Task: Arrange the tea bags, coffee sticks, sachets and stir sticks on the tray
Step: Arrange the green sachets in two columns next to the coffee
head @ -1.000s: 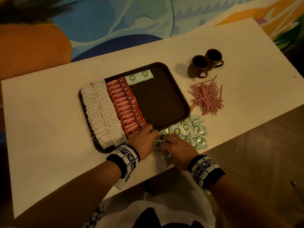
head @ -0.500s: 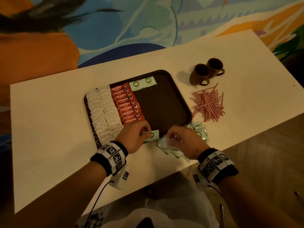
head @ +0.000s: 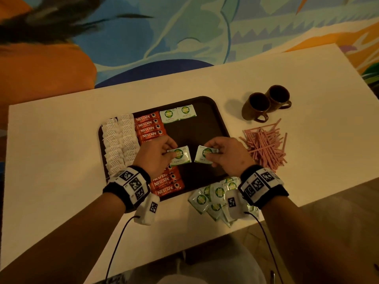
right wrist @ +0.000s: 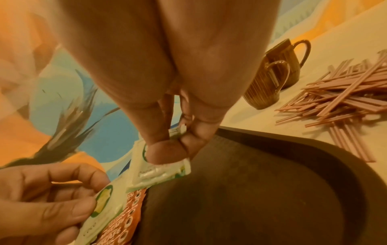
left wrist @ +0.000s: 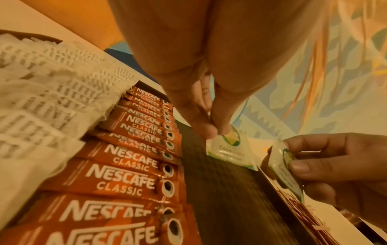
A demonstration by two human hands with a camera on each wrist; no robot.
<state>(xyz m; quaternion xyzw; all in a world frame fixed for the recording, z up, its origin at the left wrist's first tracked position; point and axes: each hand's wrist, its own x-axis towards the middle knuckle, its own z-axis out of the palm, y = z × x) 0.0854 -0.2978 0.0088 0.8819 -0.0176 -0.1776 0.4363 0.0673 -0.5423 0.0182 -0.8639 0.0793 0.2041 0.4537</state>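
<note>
left hand [head: 155,154] — pinches sachet [head: 181,157] | right hand [head: 229,155] — pinches second sachet [head: 205,155] | both held above tray [head: 205,128] | stir sticks [head: 264,147] on tabletop [head: 61,150]

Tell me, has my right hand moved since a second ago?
Yes. The right hand has left the sachet pile at the tray's near edge and now holds a sachet over the tray.

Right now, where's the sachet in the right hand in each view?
Head: sachet in the right hand, centre, above the tray.
Left wrist: right edge, pinched in the fingers.
Right wrist: centre, under the thumb.
Shared landmark: the row of coffee sticks beside it.
</note>
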